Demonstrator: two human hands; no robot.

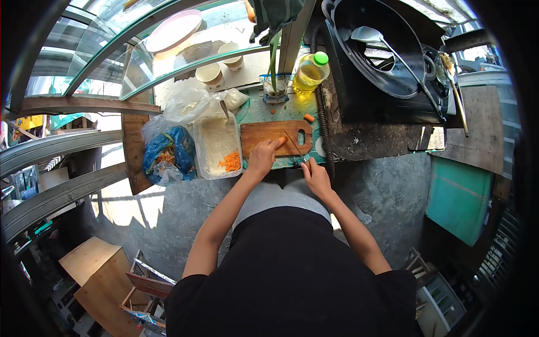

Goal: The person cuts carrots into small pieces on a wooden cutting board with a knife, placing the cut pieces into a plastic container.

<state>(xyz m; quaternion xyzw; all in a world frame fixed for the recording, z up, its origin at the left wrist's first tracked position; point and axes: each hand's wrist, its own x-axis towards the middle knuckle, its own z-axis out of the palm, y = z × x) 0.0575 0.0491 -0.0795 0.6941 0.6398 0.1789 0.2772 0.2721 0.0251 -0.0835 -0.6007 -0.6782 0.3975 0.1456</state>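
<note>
My left hand [262, 157] is closed on a piece of carrot [282, 139], which it holds against the wooden cutting board [255, 135]. In my right hand [318, 177] is a knife [294, 144], its blade lying across the board just right of the carrot. Another carrot piece [309, 118] rests at the board's far right corner. Left of the board stands a clear plastic tub [212, 137] with a pale mixture, a heap of chopped carrot [229, 162] and a spoon [224, 108] leaning in it.
A blue plastic bag [182, 147] with orange scraps sits left of the tub. Behind the board are an oil bottle [310, 73] with a green cap and paper cups [210, 74]. A large black wok [382, 48] with a ladle [393, 51] stands on the stove at right.
</note>
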